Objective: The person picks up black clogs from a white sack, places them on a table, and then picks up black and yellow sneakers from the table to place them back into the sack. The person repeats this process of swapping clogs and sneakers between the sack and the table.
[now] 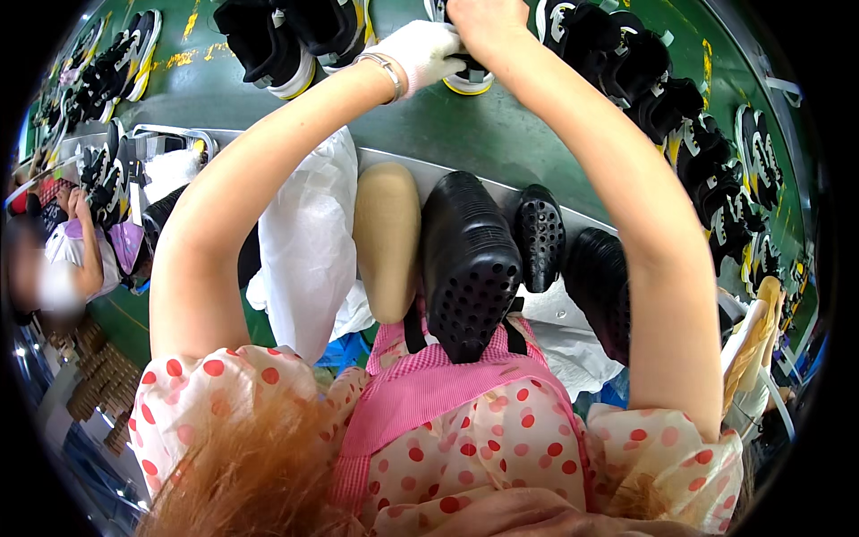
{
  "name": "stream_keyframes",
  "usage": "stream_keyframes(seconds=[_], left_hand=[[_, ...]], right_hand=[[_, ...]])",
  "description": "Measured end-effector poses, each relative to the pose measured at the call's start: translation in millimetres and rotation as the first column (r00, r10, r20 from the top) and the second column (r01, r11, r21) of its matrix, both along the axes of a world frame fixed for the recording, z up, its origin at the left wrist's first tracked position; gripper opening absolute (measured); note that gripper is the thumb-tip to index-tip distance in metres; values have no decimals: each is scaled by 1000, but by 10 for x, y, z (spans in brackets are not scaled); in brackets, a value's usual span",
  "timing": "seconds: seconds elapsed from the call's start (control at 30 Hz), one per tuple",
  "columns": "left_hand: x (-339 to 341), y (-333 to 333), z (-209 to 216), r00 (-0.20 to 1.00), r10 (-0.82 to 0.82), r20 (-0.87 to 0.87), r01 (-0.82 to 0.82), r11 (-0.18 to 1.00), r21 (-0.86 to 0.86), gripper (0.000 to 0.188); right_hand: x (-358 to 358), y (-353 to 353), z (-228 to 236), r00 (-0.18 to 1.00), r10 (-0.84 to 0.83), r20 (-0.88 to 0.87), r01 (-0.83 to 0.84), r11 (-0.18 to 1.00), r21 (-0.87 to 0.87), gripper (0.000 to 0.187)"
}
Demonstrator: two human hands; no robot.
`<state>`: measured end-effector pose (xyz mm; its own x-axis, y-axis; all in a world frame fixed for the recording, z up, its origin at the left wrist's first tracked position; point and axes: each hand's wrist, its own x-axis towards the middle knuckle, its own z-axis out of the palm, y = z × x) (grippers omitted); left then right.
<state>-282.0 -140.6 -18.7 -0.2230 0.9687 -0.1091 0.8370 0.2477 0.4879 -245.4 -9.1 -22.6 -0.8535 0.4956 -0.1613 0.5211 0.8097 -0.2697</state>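
Observation:
Both my arms reach far forward over a green conveyor belt [465,134]. My left hand [425,49], in a white glove with a metal bracelet at the wrist, and my bare right hand [483,22] meet on a black and white sneaker with a yellow sole [470,80] standing on the belt. Both hands grip it from above, and they hide most of the shoe. Near my lap, a black perforated shoe form [470,264] stands upright against the belt's edge.
Black, white and yellow sneakers line the belt at upper left [268,45] and down the right side [707,170]. A tan shoe form [386,242], two more black forms [541,237] and a white plastic bag [309,242] hang by the belt's metal edge. Another person sits at far left [80,251].

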Motion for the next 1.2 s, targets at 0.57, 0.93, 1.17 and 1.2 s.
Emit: stream_keyframes(seconds=[0.57,0.93,1.17,1.2], left_hand=[[-186,-45,-127,998,18,59,-13,997,-81,21],[-288,-240,11,988,-53,-144,20,975,-222,46],[370,-106,712,991,-48,-122,23,980,-198,45],[502,23,591,998,-55,-30,48,978,-202,44]], right_hand=[[-284,-81,-221,992,-20,-126,-8,975,-222,15],[2081,208,2170,938,272,-217,-239,957,166,32],[4772,9,2419,950,-262,-168,302,906,297,43],[4962,-110,2355,943,-325,-69,322,843,431,46]])
